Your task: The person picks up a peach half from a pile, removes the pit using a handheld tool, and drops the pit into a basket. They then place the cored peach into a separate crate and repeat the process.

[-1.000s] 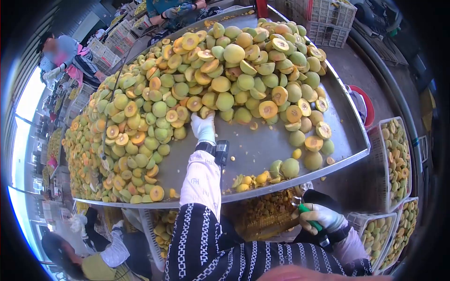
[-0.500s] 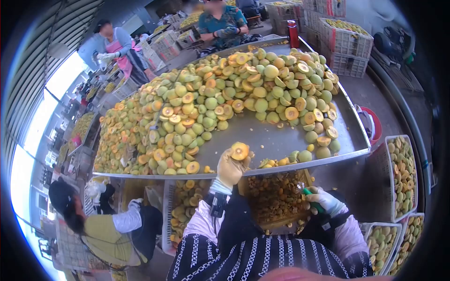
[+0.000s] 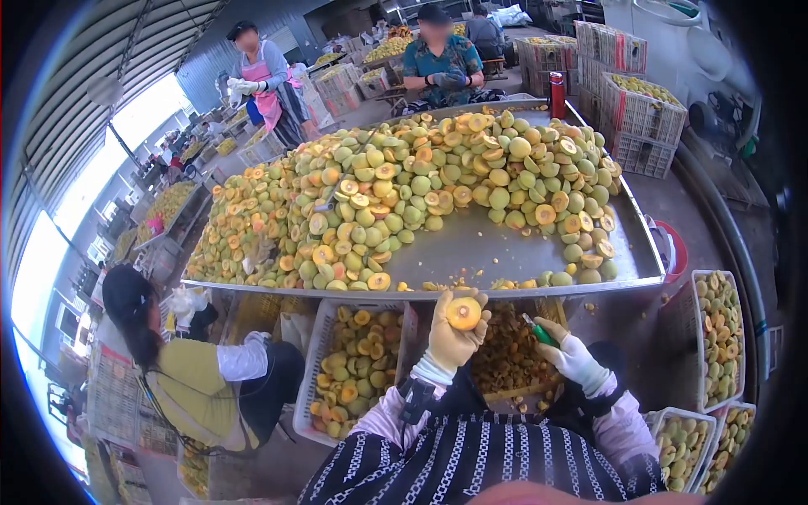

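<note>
My gloved left hand (image 3: 452,341) is closed around a peach half (image 3: 464,314), its orange cut face turned up. It is held just in front of the metal table's near edge. My gloved right hand (image 3: 574,355) grips a green-handled pitting tool (image 3: 543,334) with a short metal tip pointing left, apart from the fruit. Below and between the hands sits a yellowish crate (image 3: 513,392) with brown pits and scraps in it. A heap of whole and halved green-yellow peaches (image 3: 404,181) covers much of the metal table (image 3: 454,250).
A white crate of peach halves (image 3: 307,417) stands left of my legs; more filled crates (image 3: 705,337) are at the right. A co-worker in a yellow vest (image 3: 198,379) sits close on the left. Beyond the table are two people, a red bottle (image 3: 557,95) and stacked crates (image 3: 644,126).
My left hand has drawn the peach half back from over the table to in front of its edge, nearer the tool. The view has tilted up slightly.
</note>
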